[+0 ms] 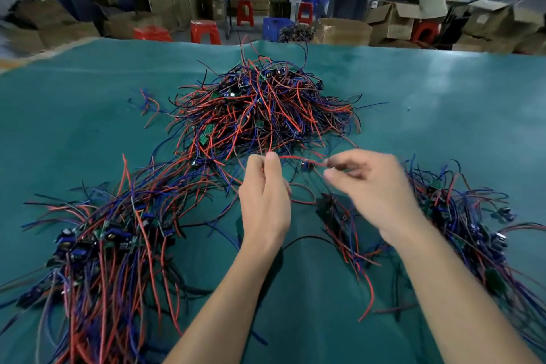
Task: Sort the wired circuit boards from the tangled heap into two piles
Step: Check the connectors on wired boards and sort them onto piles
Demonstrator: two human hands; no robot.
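Head view: a red wire (298, 159) is pinched by the left hand (264, 198) and, it seems through blur, the right hand (369, 189). It is stretched sideways, just before the tangled heap (263, 109).

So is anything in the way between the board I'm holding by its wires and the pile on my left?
Nothing solid. The left hand and right hand hold a red wire with a small board. Toward the left pile lie only loose wires trailing from the heap, which could snag.
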